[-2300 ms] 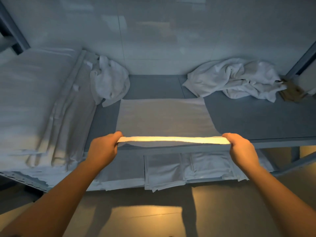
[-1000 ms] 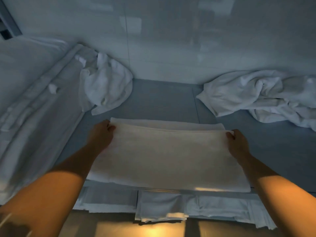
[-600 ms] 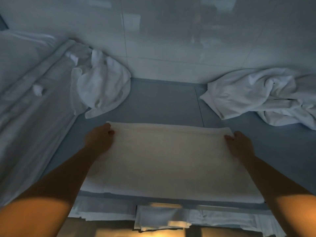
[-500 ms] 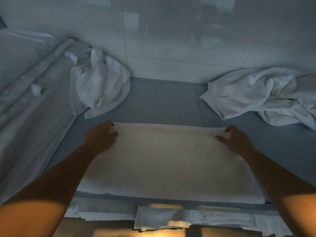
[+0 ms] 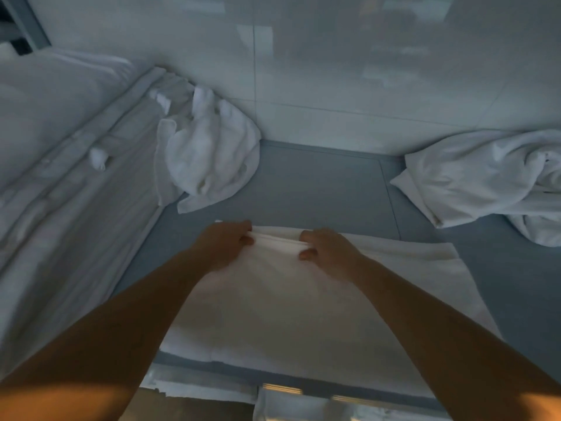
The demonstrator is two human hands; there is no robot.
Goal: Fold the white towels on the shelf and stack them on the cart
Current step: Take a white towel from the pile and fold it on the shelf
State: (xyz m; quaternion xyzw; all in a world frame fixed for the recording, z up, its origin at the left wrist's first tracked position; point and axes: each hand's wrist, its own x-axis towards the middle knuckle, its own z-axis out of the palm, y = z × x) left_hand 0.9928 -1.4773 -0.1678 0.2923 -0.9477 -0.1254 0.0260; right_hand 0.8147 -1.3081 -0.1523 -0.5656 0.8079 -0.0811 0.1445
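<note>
A white towel (image 5: pixel 303 314), folded in half, lies flat on the grey shelf (image 5: pixel 318 183) in front of me. My left hand (image 5: pixel 223 243) pinches its far edge near the left corner. My right hand (image 5: pixel 326 247) grips the same far edge close beside it, near the middle, and the cloth bunches slightly between the two hands. Both forearms reach over the towel. A crumpled white towel (image 5: pixel 209 156) sits at the back left and a bigger heap of white towels (image 5: pixel 485 177) at the right.
A wide pile of white linen (image 5: pixel 60 177) fills the shelf's left side. A tiled wall (image 5: pixel 334 71) closes the back. Folded white cloths (image 5: pixel 288 405) show on a lower level under the shelf's front edge.
The towel's near edge was carried forward and laid on its far edge, halving it. My right hand has since slid left from the right corner to the middle of the far edge.
</note>
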